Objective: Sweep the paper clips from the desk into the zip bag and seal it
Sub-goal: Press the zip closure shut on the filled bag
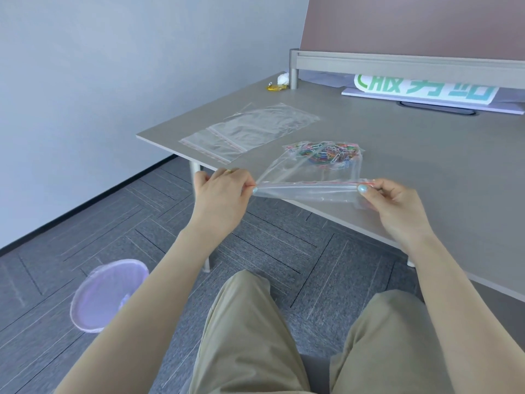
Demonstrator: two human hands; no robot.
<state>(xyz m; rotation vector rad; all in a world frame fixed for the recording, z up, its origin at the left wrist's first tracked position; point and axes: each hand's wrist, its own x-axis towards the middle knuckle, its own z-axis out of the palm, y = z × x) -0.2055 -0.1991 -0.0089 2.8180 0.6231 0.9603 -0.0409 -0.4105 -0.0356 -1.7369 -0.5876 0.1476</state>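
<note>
Pinched at both ends of the zip bag (pixel 309 177), left hand (pixel 224 191) and right hand (pixel 395 206), red seal strip (pixel 312 184) stretched crosswise between fingertips, paper clips (pixel 326 155) inside just beyond, neither hand nearer.

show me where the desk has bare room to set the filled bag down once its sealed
Bare grey desk lies right of the clear zip bag of coloured paper clips, before the white sign with green letters. Another gap separates that bag from the empty clear zip bags to its left. The near edge is crowded: left hand and right hand pinch the bag's red strip there.
</note>
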